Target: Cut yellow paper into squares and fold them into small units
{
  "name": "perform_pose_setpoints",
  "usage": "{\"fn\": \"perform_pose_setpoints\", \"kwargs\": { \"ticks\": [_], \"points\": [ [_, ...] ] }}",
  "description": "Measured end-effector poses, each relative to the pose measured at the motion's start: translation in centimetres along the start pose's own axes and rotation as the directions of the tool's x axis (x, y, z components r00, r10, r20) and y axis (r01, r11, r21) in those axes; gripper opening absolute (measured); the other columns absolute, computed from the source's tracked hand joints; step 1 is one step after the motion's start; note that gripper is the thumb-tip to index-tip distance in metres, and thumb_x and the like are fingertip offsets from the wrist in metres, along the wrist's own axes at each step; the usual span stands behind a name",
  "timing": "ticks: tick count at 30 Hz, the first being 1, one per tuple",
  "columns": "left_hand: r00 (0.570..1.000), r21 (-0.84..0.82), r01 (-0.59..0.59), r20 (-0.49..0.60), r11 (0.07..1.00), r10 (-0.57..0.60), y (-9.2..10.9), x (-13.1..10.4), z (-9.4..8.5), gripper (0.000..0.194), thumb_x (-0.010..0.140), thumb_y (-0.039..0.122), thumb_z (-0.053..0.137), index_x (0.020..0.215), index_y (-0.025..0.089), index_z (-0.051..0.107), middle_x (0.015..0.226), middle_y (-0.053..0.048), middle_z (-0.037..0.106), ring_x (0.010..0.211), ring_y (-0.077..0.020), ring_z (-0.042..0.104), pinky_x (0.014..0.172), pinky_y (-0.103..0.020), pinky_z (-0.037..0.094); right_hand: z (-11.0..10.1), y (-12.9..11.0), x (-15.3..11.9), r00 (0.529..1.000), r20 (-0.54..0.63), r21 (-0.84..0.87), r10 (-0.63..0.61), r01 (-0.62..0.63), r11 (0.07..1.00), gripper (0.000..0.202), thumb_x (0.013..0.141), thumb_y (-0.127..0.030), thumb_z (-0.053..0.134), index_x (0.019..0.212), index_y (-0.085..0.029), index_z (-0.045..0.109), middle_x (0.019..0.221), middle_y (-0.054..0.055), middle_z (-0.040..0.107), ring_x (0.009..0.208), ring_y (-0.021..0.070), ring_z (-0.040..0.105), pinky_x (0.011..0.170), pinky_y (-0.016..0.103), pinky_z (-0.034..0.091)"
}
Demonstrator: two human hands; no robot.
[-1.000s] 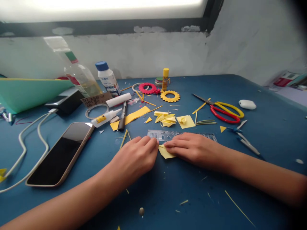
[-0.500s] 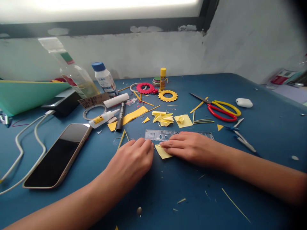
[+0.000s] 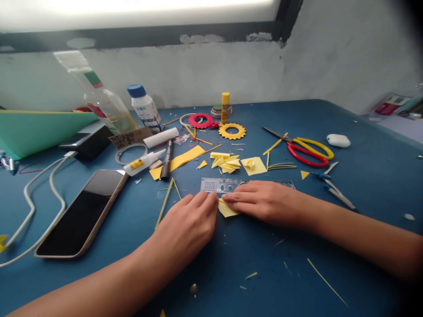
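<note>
A small piece of yellow paper (image 3: 228,210) lies on the blue desk between my hands. My right hand (image 3: 261,198) is laid flat over it, fingers stretched to the left, also covering part of a clear plastic ruler (image 3: 209,185) just behind the paper. My left hand (image 3: 193,215) is closed, its fingertips at the paper's left corner beside the ruler. What those fingers pinch is hidden from view. Behind the ruler sit folded yellow paper pieces (image 3: 226,163) and a yellow paper square (image 3: 259,165).
Scissors (image 3: 307,150) and a blue-handled tool (image 3: 333,187) lie to the right. A phone (image 3: 82,215), glue bottle (image 3: 142,162) and black marker (image 3: 167,160) are on the left. Toothed rings, red (image 3: 201,120) and yellow (image 3: 223,135), lie near a glue stick (image 3: 225,108).
My left hand has shifted slightly right, up against the paper's left corner. My right hand stays on the ruler and paper.
</note>
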State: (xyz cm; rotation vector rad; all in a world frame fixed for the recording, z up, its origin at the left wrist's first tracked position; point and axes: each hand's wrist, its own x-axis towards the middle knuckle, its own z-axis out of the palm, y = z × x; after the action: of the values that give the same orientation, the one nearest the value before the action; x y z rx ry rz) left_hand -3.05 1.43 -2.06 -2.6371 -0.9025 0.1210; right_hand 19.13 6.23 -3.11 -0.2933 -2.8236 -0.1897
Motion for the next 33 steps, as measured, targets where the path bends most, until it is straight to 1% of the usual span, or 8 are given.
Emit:
{"fn": "perform_pose_setpoints", "kwargs": {
  "ticks": [6, 11, 13, 17, 20, 22, 28, 33],
  "points": [
    [1.000, -0.009, 0.022, 0.002, 1.000, -0.022, 0.2, -0.2, -0.1, 0.026, 0.083, 0.001, 0.045, 0.098, 0.006, 0.066, 0.109, -0.016, 0.063, 0.088, -0.0257, 0.060, 0.063, -0.033, 0.052, -0.1, 0.1, 0.0, 1.000, 0.013, 0.010, 0.011, -0.011, 1.000, 0.025, 0.094, -0.007, 0.044, 0.106, -0.007, 0.065, 0.113, 0.011, 0.068, 0.099, 0.0215, 0.063, 0.086, 0.035, 0.055],
    [0.995, 0.007, 0.089, 0.034, 0.996, -0.089, 0.6, -0.4, -0.4, 0.028, 0.081, -0.001, 0.044, 0.092, 0.005, 0.068, 0.104, -0.017, 0.065, 0.083, -0.0274, 0.062, 0.063, -0.036, 0.053, -0.2, 0.1, 0.0, 1.000, 0.011, 0.013, 0.018, -0.018, 1.000, 0.026, 0.094, -0.008, 0.042, 0.105, -0.009, 0.066, 0.112, 0.011, 0.069, 0.100, 0.0201, 0.064, 0.086, 0.035, 0.055],
    [0.994, 0.026, 0.103, 0.020, 0.994, -0.103, 0.8, -0.4, -0.4, 0.030, 0.080, -0.002, 0.042, 0.095, 0.004, 0.067, 0.105, -0.018, 0.065, 0.084, -0.0276, 0.062, 0.064, -0.037, 0.053, -0.2, 0.0, 0.0, 1.000, 0.005, 0.016, 0.017, -0.017, 1.000, 0.026, 0.094, -0.007, 0.042, 0.104, -0.008, 0.066, 0.111, 0.011, 0.069, 0.098, 0.0209, 0.064, 0.085, 0.035, 0.055],
    [0.993, 0.024, 0.010, -0.117, 1.000, -0.007, 1.2, -0.4, -0.3, 0.035, 0.085, 0.001, 0.039, 0.110, 0.003, 0.063, 0.110, -0.016, 0.065, 0.088, -0.0242, 0.062, 0.068, -0.033, 0.052, -0.2, 0.0, 0.1, 1.000, 0.003, 0.030, 0.019, -0.019, 0.999, 0.025, 0.094, -0.007, 0.043, 0.106, -0.005, 0.065, 0.110, 0.012, 0.069, 0.098, 0.0221, 0.064, 0.085, 0.036, 0.055],
    [0.992, 0.017, -0.021, -0.123, 1.000, 0.023, 1.5, -0.4, -0.3, 0.034, 0.086, 0.002, 0.038, 0.106, 0.005, 0.065, 0.105, -0.014, 0.068, 0.086, -0.0228, 0.063, 0.065, -0.030, 0.050, -0.1, -0.1, 0.1, 1.000, 0.012, 0.021, 0.028, -0.028, 0.999, 0.026, 0.094, -0.008, 0.043, 0.107, -0.006, 0.065, 0.109, 0.012, 0.069, 0.099, 0.0207, 0.064, 0.086, 0.035, 0.055],
    [0.993, 0.016, -0.001, -0.115, 1.000, 0.003, 1.7, -0.4, -0.3, 0.034, 0.085, 0.002, 0.038, 0.105, 0.005, 0.065, 0.104, -0.014, 0.069, 0.085, -0.0225, 0.063, 0.066, -0.031, 0.050, -0.1, -0.1, 0.1, 0.999, 0.012, 0.011, 0.031, -0.031, 0.999, 0.026, 0.094, -0.008, 0.043, 0.106, -0.007, 0.065, 0.110, 0.012, 0.069, 0.099, 0.0200, 0.064, 0.086, 0.035, 0.055],
    [0.994, -0.006, 0.059, -0.096, 0.998, -0.059, 2.2, -0.5, 0.0, 0.037, 0.081, 0.002, 0.046, 0.115, -0.001, 0.060, 0.105, -0.017, 0.069, 0.084, -0.0253, 0.064, 0.068, -0.034, 0.051, 0.0, -0.1, -0.1, 1.000, 0.001, 0.004, 0.026, -0.026, 1.000, 0.026, 0.094, -0.008, 0.042, 0.106, -0.007, 0.066, 0.111, 0.012, 0.069, 0.099, 0.0204, 0.064, 0.086, 0.035, 0.055],
    [0.985, -0.038, 0.118, -0.121, 0.992, -0.121, 2.3, -0.5, 0.1, 0.037, 0.079, 0.005, 0.051, 0.114, 0.002, 0.062, 0.108, -0.016, 0.069, 0.083, -0.0255, 0.064, 0.071, -0.036, 0.051, 0.0, -0.1, -0.1, 1.000, 0.003, 0.005, 0.017, -0.017, 1.000, 0.027, 0.095, -0.008, 0.040, 0.104, -0.005, 0.066, 0.112, 0.013, 0.068, 0.099, 0.0228, 0.064, 0.085, 0.036, 0.055]
  ]
}}
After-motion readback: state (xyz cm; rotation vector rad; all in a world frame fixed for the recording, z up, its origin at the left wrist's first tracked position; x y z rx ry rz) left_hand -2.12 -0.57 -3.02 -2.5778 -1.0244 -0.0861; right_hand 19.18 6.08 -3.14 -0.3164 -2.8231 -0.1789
